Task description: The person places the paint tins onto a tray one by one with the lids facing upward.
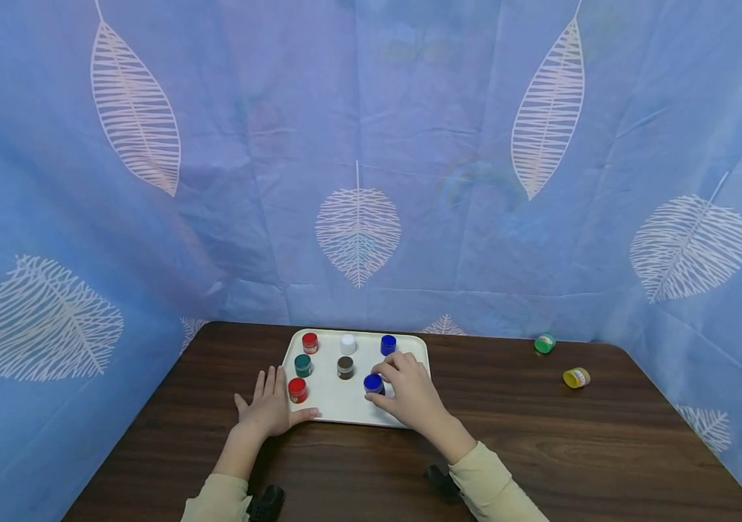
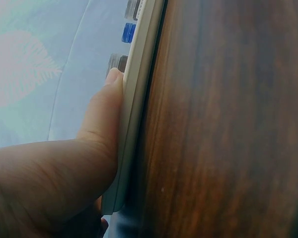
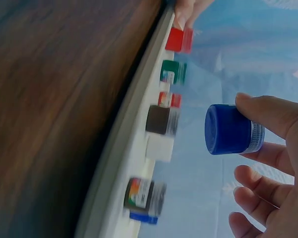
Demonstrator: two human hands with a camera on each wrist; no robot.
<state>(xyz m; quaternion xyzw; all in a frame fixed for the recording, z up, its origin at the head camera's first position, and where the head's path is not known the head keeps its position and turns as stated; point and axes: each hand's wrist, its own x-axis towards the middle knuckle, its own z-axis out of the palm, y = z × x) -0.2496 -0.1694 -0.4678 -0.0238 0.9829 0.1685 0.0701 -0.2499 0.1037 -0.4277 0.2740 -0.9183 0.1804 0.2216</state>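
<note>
In the head view my right hand pinches a small blue paint jar between thumb and fingertips. The right wrist view shows this blue jar raised off the tray. My left hand lies at the front left corner of the white tray, fingers spread and straight, thumb along the front rim. Standing on the tray are two red jars, a green jar, a brown jar, a white jar and another blue jar. A dark labelled jar is hidden by my right hand in the head view.
Off the tray, at the right of the dark wooden table, a green jar and a yellow jar lie on their sides. A blue curtain with white leaf prints hangs behind the table and along both sides.
</note>
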